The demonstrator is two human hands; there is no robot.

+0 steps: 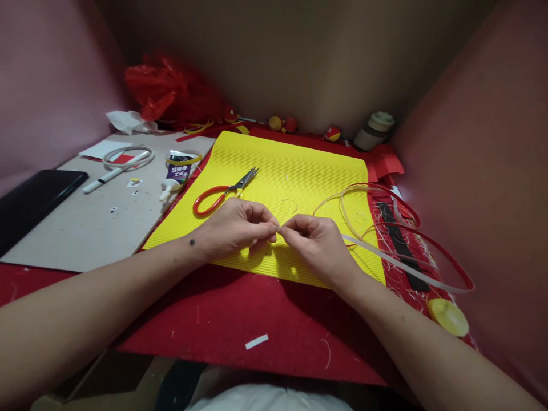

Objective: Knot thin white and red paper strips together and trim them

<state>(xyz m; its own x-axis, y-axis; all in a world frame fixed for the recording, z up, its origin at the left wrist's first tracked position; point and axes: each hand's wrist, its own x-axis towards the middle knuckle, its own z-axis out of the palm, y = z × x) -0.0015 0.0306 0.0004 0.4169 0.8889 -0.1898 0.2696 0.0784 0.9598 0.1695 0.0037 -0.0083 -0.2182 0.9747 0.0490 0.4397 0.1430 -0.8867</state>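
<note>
Over a yellow corrugated sheet (295,157), my left hand (244,225) and my right hand (319,245) meet fingertip to fingertip. Both are closed in a pinch. A tiny pale bit shows between the fingertips, too small to name. Just beyond my left hand lie scissors (225,193) with red handles, their blades pointing away to the right. Loops of red and white paper strip (406,264) curl to the right of my right hand. Fine thread-like scraps (290,204) are scattered on the yellow sheet.
On the left, a grey board (72,228) carries a glue tube (177,171), a white pen (113,172) and a black phone-like slab (38,200). Small red-yellow figures (333,133), a red plastic bag (166,85) and a lidded bottle (374,131) stand behind. A yellow roll (448,317) sits at right.
</note>
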